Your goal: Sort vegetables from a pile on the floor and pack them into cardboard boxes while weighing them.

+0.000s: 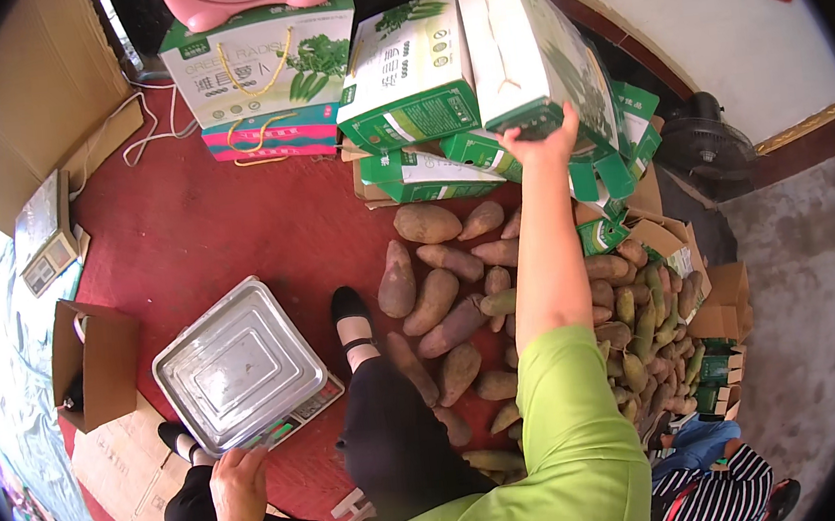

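My right hand [544, 143] reaches far forward and grips the near end of a white and green carton [523, 49], thumb and fingers on its lower edge. The carton leans among other boxes. My left hand [240, 491] is over my left knee, fingers curled together at the near edge of a weighing scale [313, 403]. A small green item [278, 434] is close to its fingertips; whatever the fingers pinch is hidden. A shallow metal tray [236, 353] rests on the scale.
Large brownish root vegetables [431, 299] lie on the red floor, with a pile of greener ones [646, 339] to the right. Another printed carton [409, 70] and a handled gift box [258, 65] stand ahead. A cardboard box [106, 361] is at left; a person in stripes [716, 493] is lower right.
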The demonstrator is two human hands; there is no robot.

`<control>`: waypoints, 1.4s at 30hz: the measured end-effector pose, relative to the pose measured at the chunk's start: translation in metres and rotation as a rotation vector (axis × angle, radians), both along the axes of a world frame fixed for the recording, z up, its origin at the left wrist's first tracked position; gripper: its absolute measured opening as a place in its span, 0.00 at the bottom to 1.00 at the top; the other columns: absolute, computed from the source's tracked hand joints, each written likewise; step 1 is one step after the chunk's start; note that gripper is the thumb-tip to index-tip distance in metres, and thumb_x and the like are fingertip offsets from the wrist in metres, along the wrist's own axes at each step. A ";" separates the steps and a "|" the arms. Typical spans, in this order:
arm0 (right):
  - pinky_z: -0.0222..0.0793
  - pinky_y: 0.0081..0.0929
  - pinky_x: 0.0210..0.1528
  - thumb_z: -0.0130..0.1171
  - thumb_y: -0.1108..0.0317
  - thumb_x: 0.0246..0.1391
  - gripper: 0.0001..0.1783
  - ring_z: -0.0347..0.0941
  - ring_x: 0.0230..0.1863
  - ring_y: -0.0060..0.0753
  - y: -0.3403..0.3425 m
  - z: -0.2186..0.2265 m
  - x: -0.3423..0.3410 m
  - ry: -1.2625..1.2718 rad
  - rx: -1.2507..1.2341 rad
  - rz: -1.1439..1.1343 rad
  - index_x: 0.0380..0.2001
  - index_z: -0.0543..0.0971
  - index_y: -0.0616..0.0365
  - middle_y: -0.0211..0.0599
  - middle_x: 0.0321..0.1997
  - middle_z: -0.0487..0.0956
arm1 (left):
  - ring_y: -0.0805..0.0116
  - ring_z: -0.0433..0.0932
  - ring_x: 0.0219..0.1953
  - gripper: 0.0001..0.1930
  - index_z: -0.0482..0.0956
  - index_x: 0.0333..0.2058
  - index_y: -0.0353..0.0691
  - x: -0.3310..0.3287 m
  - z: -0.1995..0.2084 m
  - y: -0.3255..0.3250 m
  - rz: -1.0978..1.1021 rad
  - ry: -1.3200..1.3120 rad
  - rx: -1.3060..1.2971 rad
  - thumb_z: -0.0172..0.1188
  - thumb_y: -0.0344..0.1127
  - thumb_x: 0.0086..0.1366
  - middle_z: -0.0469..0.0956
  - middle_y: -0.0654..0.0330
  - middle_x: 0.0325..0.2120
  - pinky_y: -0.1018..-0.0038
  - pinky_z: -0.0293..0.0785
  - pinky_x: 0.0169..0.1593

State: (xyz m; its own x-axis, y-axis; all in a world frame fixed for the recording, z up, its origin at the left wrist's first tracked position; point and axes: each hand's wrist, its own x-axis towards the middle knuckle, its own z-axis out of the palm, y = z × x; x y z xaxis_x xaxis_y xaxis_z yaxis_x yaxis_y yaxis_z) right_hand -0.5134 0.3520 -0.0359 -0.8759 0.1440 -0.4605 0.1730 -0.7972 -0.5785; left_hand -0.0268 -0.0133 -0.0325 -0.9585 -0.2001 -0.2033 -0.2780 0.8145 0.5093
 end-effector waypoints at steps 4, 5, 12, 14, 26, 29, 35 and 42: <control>0.60 0.26 0.26 0.61 0.42 0.41 0.36 0.57 0.49 0.55 0.002 -0.003 0.070 0.105 -0.083 -0.035 0.53 0.63 0.38 0.38 0.54 0.60 | 0.50 0.75 0.31 0.06 0.81 0.33 0.36 0.010 0.006 -0.003 0.031 0.073 0.039 0.60 0.27 0.55 0.74 0.51 0.25 0.62 0.71 0.36; 0.60 0.30 0.27 0.63 0.43 0.39 0.40 0.56 0.50 0.55 -0.002 -0.005 0.090 0.109 -0.065 -0.058 0.56 0.59 0.33 0.38 0.58 0.54 | 0.50 0.75 0.31 0.06 0.81 0.33 0.36 0.014 0.009 -0.004 0.040 0.084 0.032 0.60 0.27 0.55 0.74 0.51 0.25 0.62 0.71 0.36; 0.60 0.31 0.35 0.62 0.54 0.48 0.29 0.69 0.48 0.31 -0.019 -0.010 0.207 0.429 -0.087 0.193 0.53 0.69 0.46 0.26 0.52 0.74 | 0.62 0.77 0.31 0.09 0.80 0.37 0.34 0.032 0.027 -0.027 0.259 0.368 0.248 0.57 0.22 0.56 0.77 0.54 0.29 0.73 0.71 0.35; 0.63 0.39 0.47 0.63 0.55 0.46 0.34 0.66 0.55 0.36 -0.029 -0.004 0.224 0.486 -0.059 0.286 0.57 0.66 0.49 0.29 0.56 0.72 | 0.67 0.75 0.33 0.10 0.79 0.40 0.33 0.039 0.026 -0.050 0.399 0.499 0.392 0.55 0.23 0.60 0.78 0.57 0.34 0.75 0.71 0.39; 0.51 0.36 0.67 0.68 0.62 0.30 0.61 0.54 0.67 0.40 -0.138 0.084 0.275 0.847 0.417 0.893 0.69 0.47 0.54 0.40 0.68 0.57 | 0.64 0.69 0.57 0.28 0.61 0.62 0.36 0.056 0.091 -0.150 0.605 0.851 1.118 0.37 0.51 0.73 0.68 0.54 0.57 0.69 0.66 0.56; 0.43 0.37 0.70 0.71 0.63 0.26 0.67 0.45 0.72 0.42 -0.179 0.086 0.289 1.008 0.502 1.096 0.70 0.43 0.53 0.39 0.73 0.48 | 0.66 0.65 0.59 0.26 0.60 0.61 0.38 0.062 0.052 -0.168 0.708 0.864 1.419 0.34 0.50 0.74 0.67 0.57 0.58 0.69 0.61 0.62; 0.44 0.39 0.70 0.72 0.65 0.30 0.62 0.45 0.72 0.43 -0.196 0.064 0.285 1.043 0.612 1.291 0.69 0.49 0.54 0.37 0.71 0.53 | 0.64 0.66 0.58 0.22 0.62 0.59 0.32 0.091 0.022 -0.193 0.660 0.970 1.375 0.36 0.40 0.74 0.68 0.56 0.56 0.67 0.61 0.62; 0.74 0.29 0.47 0.54 0.71 0.57 0.19 0.74 0.50 0.31 -0.205 0.042 0.274 0.643 0.785 1.166 0.52 0.72 0.55 0.33 0.50 0.75 | 0.59 0.71 0.54 0.20 0.67 0.56 0.36 0.118 -0.014 -0.204 0.859 0.588 1.320 0.40 0.39 0.70 0.72 0.55 0.53 0.59 0.68 0.56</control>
